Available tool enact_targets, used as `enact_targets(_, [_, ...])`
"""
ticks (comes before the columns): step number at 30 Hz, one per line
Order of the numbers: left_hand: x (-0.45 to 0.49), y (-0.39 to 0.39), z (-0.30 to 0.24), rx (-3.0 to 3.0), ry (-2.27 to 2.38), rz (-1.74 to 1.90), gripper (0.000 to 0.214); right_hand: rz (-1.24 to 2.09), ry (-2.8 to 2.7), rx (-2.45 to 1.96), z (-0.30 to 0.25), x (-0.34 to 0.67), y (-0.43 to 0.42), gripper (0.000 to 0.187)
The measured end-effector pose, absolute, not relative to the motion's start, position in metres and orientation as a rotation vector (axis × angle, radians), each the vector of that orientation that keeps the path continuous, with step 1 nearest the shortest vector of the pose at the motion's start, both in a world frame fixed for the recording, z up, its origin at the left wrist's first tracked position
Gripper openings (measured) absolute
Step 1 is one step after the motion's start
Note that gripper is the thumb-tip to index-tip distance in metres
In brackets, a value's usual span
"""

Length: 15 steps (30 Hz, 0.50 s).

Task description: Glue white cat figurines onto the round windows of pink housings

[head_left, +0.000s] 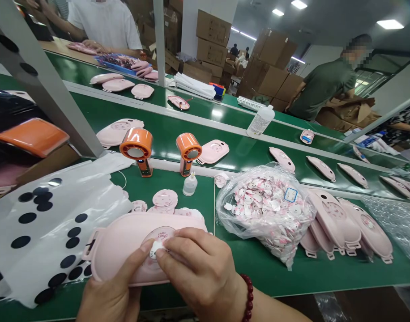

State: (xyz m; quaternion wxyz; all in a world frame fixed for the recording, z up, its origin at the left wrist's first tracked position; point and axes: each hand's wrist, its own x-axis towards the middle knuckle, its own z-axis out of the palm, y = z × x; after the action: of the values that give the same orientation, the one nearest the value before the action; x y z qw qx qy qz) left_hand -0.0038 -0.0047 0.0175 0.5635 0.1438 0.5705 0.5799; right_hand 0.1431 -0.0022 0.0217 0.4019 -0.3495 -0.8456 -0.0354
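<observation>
A pale pink plastic fan housing [131, 246] lies on the green bench, its round label facing up. My left hand [114, 286] grips its lower edge, with the thumb reaching over the face. My right hand [198, 268] pinches a small white cat-shaped charm [156, 249] against the label, and a red bead bracelet [248, 297] circles that wrist. Just beyond the hands sits a stack of pink discs [164, 199]. A small glue bottle [190, 184] stands further back. To the right lies a clear bag of cat charms [265, 210].
A white sheet of black adhesive dots [53, 232] lies left of my hands. Pink housings [335, 219] are piled at right. Orange fans [137, 150] stand on a green conveyor belt [218, 116]. A co-worker [322, 82] works among cardboard boxes [268, 76], and another [104, 22] sits across the belt.
</observation>
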Motion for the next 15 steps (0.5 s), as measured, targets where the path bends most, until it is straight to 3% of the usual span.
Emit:
enact_targets(6, [0.0, -0.004, 0.019, 0.316, 1.388, 1.362, 0.056, 0.004, -2.192, -0.948, 0.021, 0.143, -0.004, 0.019])
enact_targets(10, [-0.001, -0.002, 0.024, 0.336, 1.375, 1.356, 0.072, 0.304, -1.99, -0.983, 0.025, 0.15, 0.004, 0.019])
enact_targets(15, [-0.005, -0.004, 0.022, 0.394, 1.386, 1.371, 0.079, 0.836, -1.591, -1.267, 0.023, 0.153, 0.012, 0.043])
